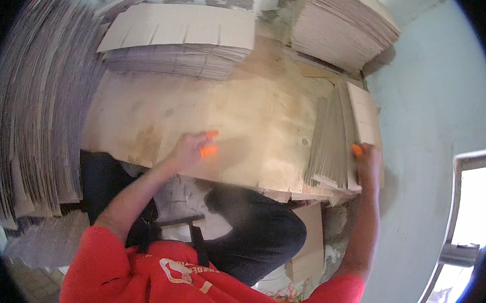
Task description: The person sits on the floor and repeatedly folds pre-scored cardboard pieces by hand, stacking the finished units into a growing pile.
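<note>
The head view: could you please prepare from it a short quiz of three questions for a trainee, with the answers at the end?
1. Which hand is nearest to the row of upright cardboard pieces on the right side of the wooden board? A) left B) right
2. True or false: the left hand touches the slotted cardboard stack at the back of the board.
3. Fill in: each hand has ____ finger coverings.

Key:
1. B, the right hand.
2. False; it is over the board, apart from that stack.
3. Orange.
</note>
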{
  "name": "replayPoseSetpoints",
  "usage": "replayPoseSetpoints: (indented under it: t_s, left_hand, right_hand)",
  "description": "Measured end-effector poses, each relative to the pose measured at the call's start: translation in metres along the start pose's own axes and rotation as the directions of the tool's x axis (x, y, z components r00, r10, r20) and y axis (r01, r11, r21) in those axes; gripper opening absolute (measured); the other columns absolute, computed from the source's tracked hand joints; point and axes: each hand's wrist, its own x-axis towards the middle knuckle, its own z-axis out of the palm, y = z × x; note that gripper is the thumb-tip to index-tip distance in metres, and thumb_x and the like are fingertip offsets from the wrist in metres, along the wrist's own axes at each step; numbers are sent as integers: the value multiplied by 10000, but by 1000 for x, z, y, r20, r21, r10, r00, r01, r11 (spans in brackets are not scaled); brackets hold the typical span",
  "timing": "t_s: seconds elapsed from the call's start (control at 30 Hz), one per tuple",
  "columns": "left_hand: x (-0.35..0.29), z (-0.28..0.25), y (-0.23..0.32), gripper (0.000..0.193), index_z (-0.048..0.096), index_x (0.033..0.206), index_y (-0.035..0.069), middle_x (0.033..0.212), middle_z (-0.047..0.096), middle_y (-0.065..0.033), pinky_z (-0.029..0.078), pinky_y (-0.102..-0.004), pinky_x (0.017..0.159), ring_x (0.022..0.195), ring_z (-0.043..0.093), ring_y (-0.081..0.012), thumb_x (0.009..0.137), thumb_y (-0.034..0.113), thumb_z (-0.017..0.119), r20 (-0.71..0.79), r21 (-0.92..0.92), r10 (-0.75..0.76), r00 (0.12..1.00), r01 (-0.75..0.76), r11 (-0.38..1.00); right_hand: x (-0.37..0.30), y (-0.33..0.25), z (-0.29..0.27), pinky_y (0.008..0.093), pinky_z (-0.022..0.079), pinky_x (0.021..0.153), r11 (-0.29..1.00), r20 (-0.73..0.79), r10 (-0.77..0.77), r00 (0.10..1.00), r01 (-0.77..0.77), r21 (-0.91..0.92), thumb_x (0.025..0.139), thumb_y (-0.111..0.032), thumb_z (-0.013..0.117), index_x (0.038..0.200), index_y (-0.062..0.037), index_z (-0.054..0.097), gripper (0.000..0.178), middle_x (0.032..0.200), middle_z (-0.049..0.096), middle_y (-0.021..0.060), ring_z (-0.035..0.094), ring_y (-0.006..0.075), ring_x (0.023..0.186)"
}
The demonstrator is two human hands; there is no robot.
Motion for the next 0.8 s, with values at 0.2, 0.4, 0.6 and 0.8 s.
replayPoseSetpoints:
  t_s: [0.2,0.4,0.6,0.8]
  left_hand:
    - [94,-107,38,503,565,1288,47,1106,640,-162,434,-426,995,1063,586,-338,827,161,731,-420,539,517,746,-252,803]
    - [180,-165,31,524,484,1271,-15,1281,553,-180,463,-460,941,1212,505,-342,846,219,681,-236,929,486,841,48,366]
    - [232,-194,5,213,683,991,26,986,680,-156,508,-394,830,1020,622,-319,797,112,664,-40,783,332,942,-177,596]
    - [230,-209,34,231,672,1022,85,886,664,-109,525,-361,758,866,644,-273,822,19,579,-163,582,117,980,0,813]
  right_hand:
    - [-6,-26,-52,426,490,609,983,-581,48,812,-143,-117,916,-182,613,1323,-70,540,429,775,658,201,651,269,679]
    - [-49,-107,-45,300,545,697,319,-310,123,943,258,912,866,-62,618,971,8,561,138,834,598,44,577,124,752]
    - [-59,-184,5,321,490,894,-182,-186,223,957,228,957,782,61,666,1079,11,619,304,1029,625,93,600,166,937]
    - [-44,-203,52,217,424,771,253,-95,94,991,69,965,846,1,671,952,-16,690,109,1063,502,15,516,138,947]
